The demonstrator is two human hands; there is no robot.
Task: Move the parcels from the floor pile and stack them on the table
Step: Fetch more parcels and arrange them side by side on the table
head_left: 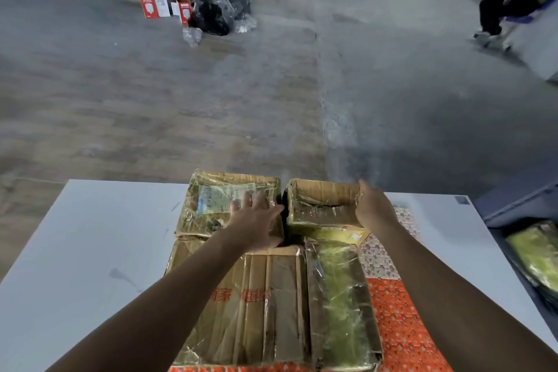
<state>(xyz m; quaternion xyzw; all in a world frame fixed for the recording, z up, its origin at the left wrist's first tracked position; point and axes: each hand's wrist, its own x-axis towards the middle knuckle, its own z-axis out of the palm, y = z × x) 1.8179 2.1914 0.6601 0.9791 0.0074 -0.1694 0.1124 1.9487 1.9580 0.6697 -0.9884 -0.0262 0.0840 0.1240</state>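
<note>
Four cardboard parcels are stacked on the table [90, 251], with an orange parcel [401, 335] showing beneath them at the near right. Nearest, the printed box [241, 305] and the green box [338, 296] lie side by side, touching. Beyond them, the left hand [256, 220] lies flat on the labelled box [211, 199], fingers spread, grasping nothing. The right hand [373, 205] presses against the right side of the small box [320, 202], fingers fairly straight, not clenched. Both far boxes reach the table's far edge, so a push outward could tip either onto the floor [181, 100]. Pressed from one side only, the small box may tilt or slide into the gap between them.
</note>
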